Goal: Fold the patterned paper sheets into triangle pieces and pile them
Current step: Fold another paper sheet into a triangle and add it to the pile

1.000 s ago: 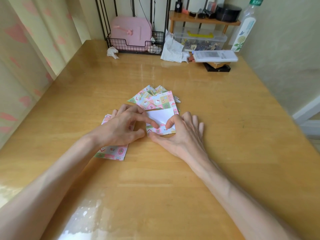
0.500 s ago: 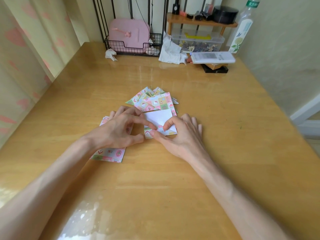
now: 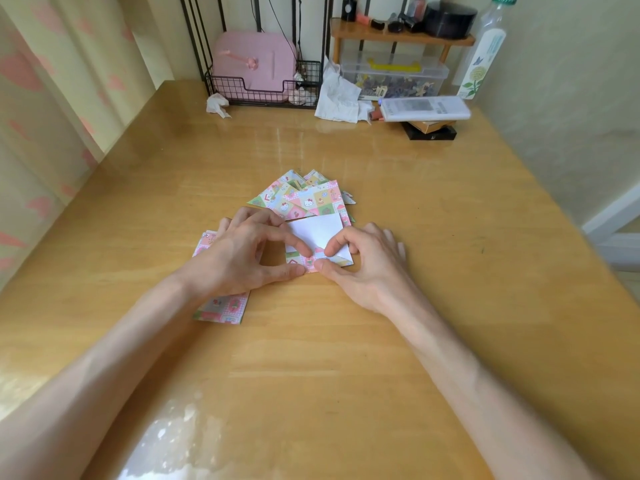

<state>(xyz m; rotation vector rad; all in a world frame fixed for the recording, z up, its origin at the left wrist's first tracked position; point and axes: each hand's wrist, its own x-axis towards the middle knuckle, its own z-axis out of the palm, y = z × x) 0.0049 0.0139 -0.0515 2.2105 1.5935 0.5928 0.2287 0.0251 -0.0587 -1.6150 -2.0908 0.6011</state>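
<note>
Patterned paper sheet (image 3: 320, 237) lies in the middle of the table (image 3: 311, 375), white side up, with its near edge turned over into a narrow patterned strip. The left hand (image 3: 242, 261) pinches that strip between curled index finger and thumb, its other fingers bent. The right hand (image 3: 367, 268) pinches the same strip just to the right, index finger hooked over it and thumb under its near edge, while the remaining fingers rest flat on the table.

Just beyond the sheet, and partly under it, sits the pile of folded triangle pieces (image 3: 304, 195), fanned out with points facing the far side. A stack of unfolded sheets (image 3: 225, 308) lies under the left wrist, to the near left.

At the far edge, a black wire basket (image 3: 242, 90) holds a pink case (image 3: 254, 62) standing upright. A crumpled tissue (image 3: 217, 105) lies on the table just left of it. Right of the basket a clear plastic box (image 3: 394, 77) with a lid and yellow handle holds many small pieces too small to identify. It sits under a small wooden shelf (image 3: 398, 36) carrying a black round container (image 3: 450, 19). A tall bottle (image 3: 485, 53) stands at the far right.
</note>
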